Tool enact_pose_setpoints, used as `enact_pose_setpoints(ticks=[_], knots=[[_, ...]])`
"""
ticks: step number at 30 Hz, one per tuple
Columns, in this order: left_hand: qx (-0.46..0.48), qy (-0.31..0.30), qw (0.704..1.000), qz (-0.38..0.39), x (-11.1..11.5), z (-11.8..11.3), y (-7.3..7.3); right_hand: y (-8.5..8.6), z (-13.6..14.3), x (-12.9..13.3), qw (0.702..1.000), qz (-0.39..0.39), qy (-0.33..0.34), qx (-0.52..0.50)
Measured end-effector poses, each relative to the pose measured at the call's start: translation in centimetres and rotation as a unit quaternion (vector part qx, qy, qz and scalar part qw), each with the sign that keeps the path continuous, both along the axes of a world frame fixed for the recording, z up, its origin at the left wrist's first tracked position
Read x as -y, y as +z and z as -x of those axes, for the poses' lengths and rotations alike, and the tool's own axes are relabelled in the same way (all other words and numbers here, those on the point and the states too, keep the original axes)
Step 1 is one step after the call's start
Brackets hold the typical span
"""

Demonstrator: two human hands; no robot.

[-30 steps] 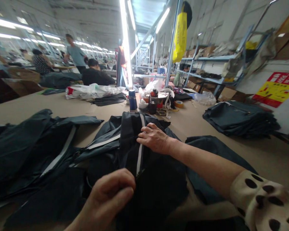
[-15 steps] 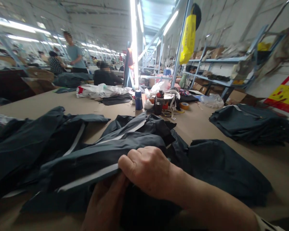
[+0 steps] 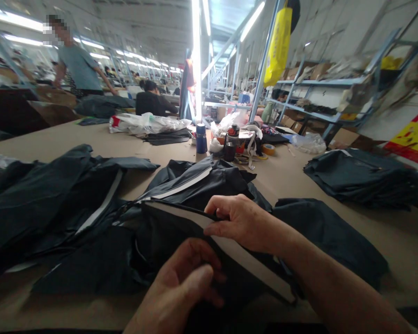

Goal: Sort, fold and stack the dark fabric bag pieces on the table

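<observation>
Dark garment pieces with pale strips lie across the brown table in front of me. My right hand (image 3: 235,218) pinches the upper edge of a dark garment (image 3: 181,232), at its pale strip (image 3: 242,255). That strip slants down to the right beneath my right forearm. Below and left of it, my left hand (image 3: 191,273) is held with fingers curved and apart, close to the dark cloth; it grips nothing that I can see. Another dark garment with a pale strip (image 3: 99,211) lies at the left.
A folded dark piece (image 3: 327,241) and a dark stack (image 3: 365,178) lie at the right. Farther back are a blue bottle (image 3: 201,139), a dark bottle (image 3: 231,144), tape (image 3: 268,149) and plastic bags (image 3: 148,123). A person (image 3: 78,67) stands at the back left.
My right hand has moved up and right with the garment edge, turning its pale strip. My left hand has come out from under the cloth and opened. The standing person has shifted left.
</observation>
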State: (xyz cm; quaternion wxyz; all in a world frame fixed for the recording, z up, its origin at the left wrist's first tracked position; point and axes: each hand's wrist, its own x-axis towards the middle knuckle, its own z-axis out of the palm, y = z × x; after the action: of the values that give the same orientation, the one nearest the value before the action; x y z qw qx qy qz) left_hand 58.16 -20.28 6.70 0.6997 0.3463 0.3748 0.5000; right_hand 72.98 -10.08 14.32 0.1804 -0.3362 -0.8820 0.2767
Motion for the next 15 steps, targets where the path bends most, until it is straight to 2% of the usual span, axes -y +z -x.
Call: enact_pose_setpoints(ticks=[2,3,7,9,12,15], knots=[[0.002,0.088,0.995,0.037,-1.0,-0.6,-0.9,-2.8,0.3,0.5,0.993,0.082,-0.047,-0.066],[0.003,0.107,0.993,0.045,-1.3,-0.8,-1.3,-4.1,0.3,0.9,0.986,0.118,-0.07,-0.096],[-0.011,0.073,0.996,0.044,-1.8,-1.5,-2.0,-8.5,0.5,2.6,0.937,0.255,-0.105,-0.215],[-0.024,0.056,0.997,0.036,-1.7,-1.6,-1.8,-9.7,0.5,3.0,0.906,0.314,-0.092,-0.268],[-0.046,0.02,0.998,0.045,-1.7,-1.2,-1.4,-10.2,0.1,3.3,0.873,0.388,-0.047,-0.291],[-0.072,-0.013,0.996,0.054,-1.7,-0.7,-1.3,-10.2,-0.4,3.6,0.875,0.413,-0.039,-0.251]])
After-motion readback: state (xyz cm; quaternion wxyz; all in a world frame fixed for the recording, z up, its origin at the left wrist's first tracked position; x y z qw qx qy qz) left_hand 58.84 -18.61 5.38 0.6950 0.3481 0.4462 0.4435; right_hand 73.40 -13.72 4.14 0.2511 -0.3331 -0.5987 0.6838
